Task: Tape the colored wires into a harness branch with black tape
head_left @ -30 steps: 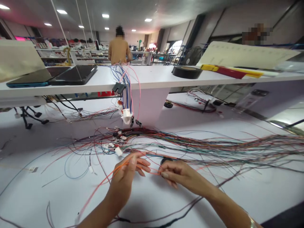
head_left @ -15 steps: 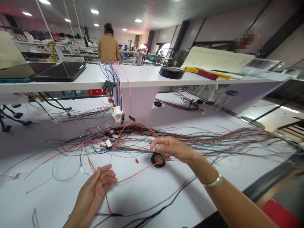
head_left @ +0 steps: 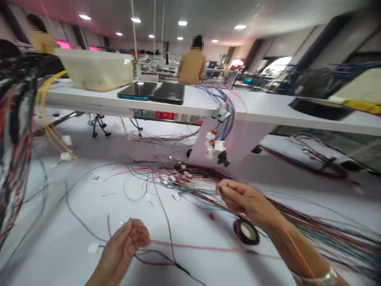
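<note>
My left hand (head_left: 126, 242) lies low on the white workbench (head_left: 71, 206), fingers curled on a thin orange-red wire (head_left: 193, 247) that runs right across the surface. My right hand (head_left: 247, 200) pinches a thin wire between thumb and fingers at the edge of a wide multicoloured wire bundle (head_left: 190, 184). A roll of black tape (head_left: 246, 232) sits just below my right wrist. A small red connector (head_left: 211, 216) lies near it. Motion blur hides exactly how the wires sit in my fingers.
A wiring harness (head_left: 220, 119) with white connectors hangs over the far table's edge (head_left: 166, 107). Dark tablets (head_left: 151, 91) and a plastic tub (head_left: 95, 75) stand there. A thick blurred bundle (head_left: 14, 131) hangs at the left. A co-worker (head_left: 192, 65) stands beyond.
My view has swung left. My hands have moved farther apart, and the orange-red wire now lies low and nearly straight instead of looping up. The tape roll appears nearer my right wrist.
</note>
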`<state>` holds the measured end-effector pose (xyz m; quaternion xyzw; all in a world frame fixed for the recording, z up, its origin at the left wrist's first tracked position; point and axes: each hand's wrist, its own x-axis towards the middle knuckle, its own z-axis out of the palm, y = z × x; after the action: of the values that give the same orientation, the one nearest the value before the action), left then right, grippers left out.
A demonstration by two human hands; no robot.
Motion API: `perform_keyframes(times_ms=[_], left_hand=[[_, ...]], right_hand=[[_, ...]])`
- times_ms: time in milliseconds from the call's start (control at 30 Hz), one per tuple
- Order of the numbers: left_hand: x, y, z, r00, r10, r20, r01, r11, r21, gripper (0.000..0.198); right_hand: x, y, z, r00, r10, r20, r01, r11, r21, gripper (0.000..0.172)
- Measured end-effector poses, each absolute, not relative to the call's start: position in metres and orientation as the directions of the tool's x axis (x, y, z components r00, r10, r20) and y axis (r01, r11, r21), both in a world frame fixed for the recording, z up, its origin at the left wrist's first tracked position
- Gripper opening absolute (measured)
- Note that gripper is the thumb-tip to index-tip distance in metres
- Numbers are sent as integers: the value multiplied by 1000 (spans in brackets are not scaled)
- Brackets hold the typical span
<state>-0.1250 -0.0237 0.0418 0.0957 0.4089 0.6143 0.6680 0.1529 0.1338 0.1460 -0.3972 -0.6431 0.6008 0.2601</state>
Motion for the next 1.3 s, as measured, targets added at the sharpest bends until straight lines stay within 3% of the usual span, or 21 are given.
perform_keyframes(times_ms=[67,133,233,267,333,367,433,500,567,667,800,900,1033,1133,1233,1300], left_hand=[[-131,-35,42,-129,896,-425,-747,194,636,27],[-137,-43,42,-198,887,-416,-735,146,662,29],[-145,-51,39,-276,878,-391,-666,119,737,35],[-147,-53,38,-292,876,-385,-621,132,773,37],[-153,-56,36,-348,860,-374,-488,174,855,41],[-157,-57,36,-394,845,-361,-403,194,895,42],[-167,-59,38,-471,825,-312,-226,229,947,43],[-181,-63,43,-455,845,-282,-85,274,958,44],[-200,-70,46,-375,874,-308,-9,329,944,44],[-227,-87,42,-422,860,-286,114,363,925,39],[-239,-105,19,-488,872,-32,395,254,883,31],[-234,-108,11,-477,878,36,456,212,864,26],[-226,-104,24,-441,897,19,316,135,939,23],[-220,-94,35,-522,848,-94,29,127,991,24],[-211,-78,38,-643,727,-242,-262,88,961,30],[-206,-67,38,-625,723,-294,-367,60,928,33]], right_hand=[[133,143,131,-551,822,-142,260,7,-966,40],[112,154,113,-513,851,-112,441,150,-885,35],[79,156,89,-445,893,66,763,417,-493,25],[68,149,83,-453,876,167,800,482,-357,28],[43,122,74,-539,775,330,751,620,-229,28],[29,104,70,-617,700,359,657,710,-255,24],[-2,67,62,-813,540,219,405,794,-454,21],[-34,36,54,-885,462,63,298,664,-686,19],[-61,21,45,-887,460,35,247,538,-806,22],[-83,23,34,-857,513,49,229,465,-855,28],[-90,34,23,-844,536,-17,296,439,-848,25],[-87,33,20,-841,533,-89,354,419,-836,24],[-83,30,22,-833,553,35,268,458,-848,27],[-81,29,27,-839,529,126,197,513,-835,28],[-80,28,33,-829,551,99,231,497,-836,23],[-80,29,35,-810,575,119,249,519,-818,21]])
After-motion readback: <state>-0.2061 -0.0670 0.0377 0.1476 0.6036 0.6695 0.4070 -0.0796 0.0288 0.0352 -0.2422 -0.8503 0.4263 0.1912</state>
